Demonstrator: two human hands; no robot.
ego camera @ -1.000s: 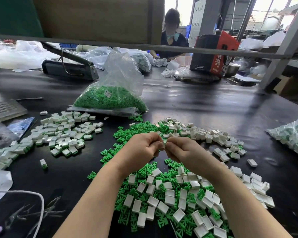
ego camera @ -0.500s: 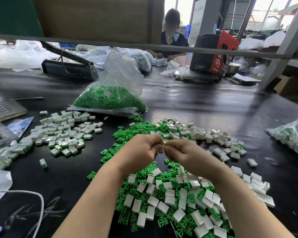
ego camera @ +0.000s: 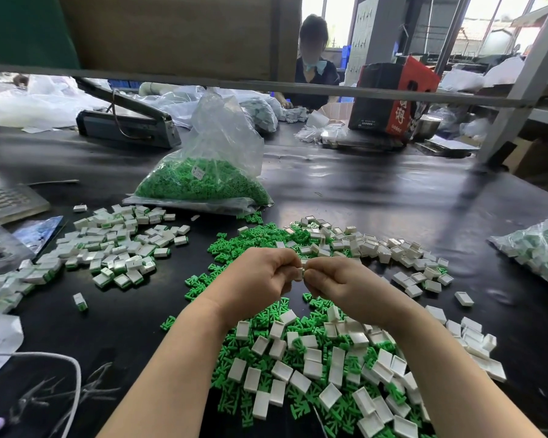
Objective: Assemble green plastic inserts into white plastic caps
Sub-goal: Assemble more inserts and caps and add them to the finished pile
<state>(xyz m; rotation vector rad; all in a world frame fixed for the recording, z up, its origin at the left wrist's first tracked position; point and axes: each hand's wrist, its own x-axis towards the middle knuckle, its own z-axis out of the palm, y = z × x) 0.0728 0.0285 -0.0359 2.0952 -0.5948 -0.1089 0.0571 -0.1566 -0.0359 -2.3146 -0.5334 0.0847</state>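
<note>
Both forearms are reaching forward and converging at centre. Left hand (ego camera: 256, 281) and right hand (ego camera: 336, 284) are curling knuckles-up, fingertips meeting and pinching together. Wrists are sitting level, hands raised, almost touching.

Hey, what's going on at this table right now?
A person is assembling small plastic parts by hand. The left hand and right hand meet above the black table, pinching one small white plastic cap between their fingertips. Below lies a mixed pile of loose green plastic inserts and white caps. A heap of finished white-and-green pieces lies to the left, and a clear bag of green inserts behind.
</note>
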